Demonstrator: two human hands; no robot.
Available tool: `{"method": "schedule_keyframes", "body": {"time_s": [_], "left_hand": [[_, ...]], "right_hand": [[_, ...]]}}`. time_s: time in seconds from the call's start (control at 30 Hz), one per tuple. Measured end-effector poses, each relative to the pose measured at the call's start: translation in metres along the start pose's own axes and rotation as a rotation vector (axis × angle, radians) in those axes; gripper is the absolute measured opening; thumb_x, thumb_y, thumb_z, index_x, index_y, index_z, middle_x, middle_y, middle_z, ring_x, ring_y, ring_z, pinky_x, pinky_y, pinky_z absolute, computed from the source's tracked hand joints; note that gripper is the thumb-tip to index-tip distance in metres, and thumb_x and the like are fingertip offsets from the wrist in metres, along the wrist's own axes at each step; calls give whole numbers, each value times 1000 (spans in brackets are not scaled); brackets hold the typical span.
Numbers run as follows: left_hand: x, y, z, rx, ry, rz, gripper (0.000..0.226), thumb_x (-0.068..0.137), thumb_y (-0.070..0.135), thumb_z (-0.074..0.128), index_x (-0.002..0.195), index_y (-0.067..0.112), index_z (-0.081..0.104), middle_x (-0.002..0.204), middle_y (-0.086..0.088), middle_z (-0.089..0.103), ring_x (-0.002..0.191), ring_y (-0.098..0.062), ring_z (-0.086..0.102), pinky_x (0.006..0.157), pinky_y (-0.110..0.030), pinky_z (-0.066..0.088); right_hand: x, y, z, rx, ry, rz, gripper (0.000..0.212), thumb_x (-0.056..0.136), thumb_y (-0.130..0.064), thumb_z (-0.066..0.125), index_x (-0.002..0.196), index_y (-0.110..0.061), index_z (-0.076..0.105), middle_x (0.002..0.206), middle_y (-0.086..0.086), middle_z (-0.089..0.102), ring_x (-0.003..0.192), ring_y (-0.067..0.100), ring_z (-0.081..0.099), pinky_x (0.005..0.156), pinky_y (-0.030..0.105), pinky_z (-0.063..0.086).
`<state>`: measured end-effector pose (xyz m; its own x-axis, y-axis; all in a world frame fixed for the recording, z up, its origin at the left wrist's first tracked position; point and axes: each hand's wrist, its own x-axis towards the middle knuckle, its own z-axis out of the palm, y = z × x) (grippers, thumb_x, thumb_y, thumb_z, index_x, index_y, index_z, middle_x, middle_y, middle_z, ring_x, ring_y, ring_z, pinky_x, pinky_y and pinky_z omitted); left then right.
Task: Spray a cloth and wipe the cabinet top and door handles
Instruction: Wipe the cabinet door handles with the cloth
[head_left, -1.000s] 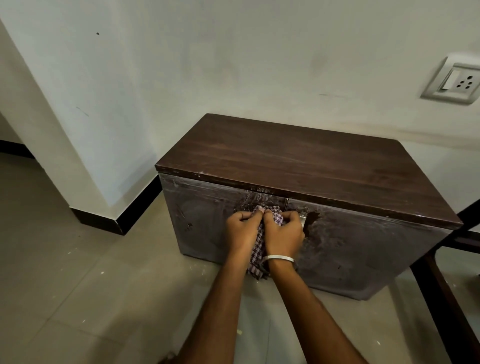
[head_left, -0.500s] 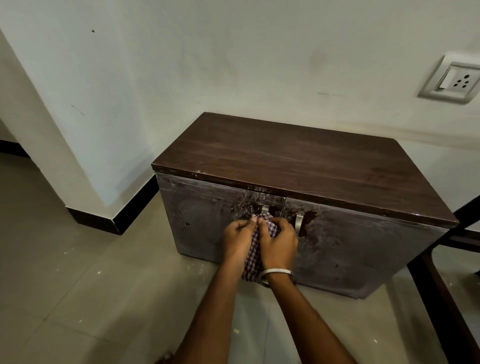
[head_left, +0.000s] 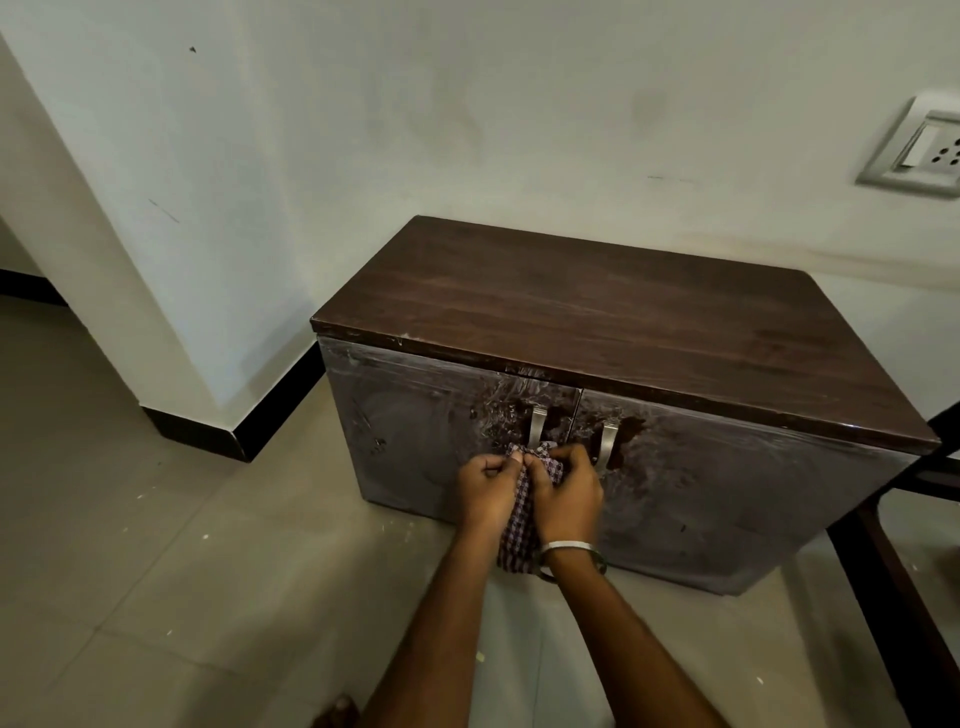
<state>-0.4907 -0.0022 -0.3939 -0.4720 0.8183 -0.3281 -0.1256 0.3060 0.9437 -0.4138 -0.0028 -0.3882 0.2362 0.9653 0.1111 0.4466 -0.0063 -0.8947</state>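
A low dark cabinet with a brown wooden top (head_left: 613, 322) stands against the wall. Its two doors carry metal handles: the left handle (head_left: 537, 423) and the right handle (head_left: 608, 441), both showing their upper parts. A checked cloth (head_left: 521, 525) hangs between my hands at the lower end of the left handle. My left hand (head_left: 485, 491) and my right hand (head_left: 569, 499) both pinch the cloth, side by side, in front of the doors. A metal bangle sits on my right wrist. No spray bottle is in view.
The cabinet doors (head_left: 727, 493) look streaked and smeared. A white wall corner with black skirting (head_left: 270, 421) juts out to the left. A wall socket (head_left: 919, 150) is at the upper right. Dark furniture legs (head_left: 883, 582) stand at the right edge. The tiled floor (head_left: 156, 571) carries small specks.
Both hands with the cloth have slid down the left handle, uncovering the upper parts of both handles. The view has shifted slightly.
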Motion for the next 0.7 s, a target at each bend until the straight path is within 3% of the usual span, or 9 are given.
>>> {"method": "schedule_keyframes", "body": {"time_s": [0.2, 0.37, 0.57, 0.7], "left_hand": [[3, -1, -5, -56, -23, 20, 10, 88, 24, 67, 86, 14, 70, 86, 0, 71, 83, -15, 66, 71, -24, 52], [0, 0, -7, -112, -44, 35, 11, 89, 24, 66, 89, 13, 70, 91, -6, 73, 89, -19, 68, 83, -34, 56], [2, -2, -4, -45, -47, 5, 9, 91, 16, 62, 84, 15, 69, 82, 2, 69, 83, -15, 65, 80, -31, 53], [3, -2, -3, -11, -57, 13, 10, 91, 13, 61, 86, 14, 69, 85, -2, 69, 86, -19, 65, 84, -34, 53]], "right_hand": [[-7, -6, 2, 29, 46, -42, 16, 89, -18, 66, 99, -8, 59, 102, 8, 62, 96, 20, 58, 80, 26, 43], [-9, -8, 3, 17, 71, -79, 15, 90, -19, 65, 99, -11, 57, 103, 3, 59, 90, 8, 50, 76, 16, 35], [-1, -1, 8, -5, 61, 2, 15, 88, -13, 66, 98, -6, 57, 102, 12, 63, 96, 26, 59, 76, 25, 39], [1, -1, 12, -32, 73, 38, 15, 88, -15, 67, 97, -8, 56, 100, 11, 64, 94, 27, 60, 73, 26, 40]]}}
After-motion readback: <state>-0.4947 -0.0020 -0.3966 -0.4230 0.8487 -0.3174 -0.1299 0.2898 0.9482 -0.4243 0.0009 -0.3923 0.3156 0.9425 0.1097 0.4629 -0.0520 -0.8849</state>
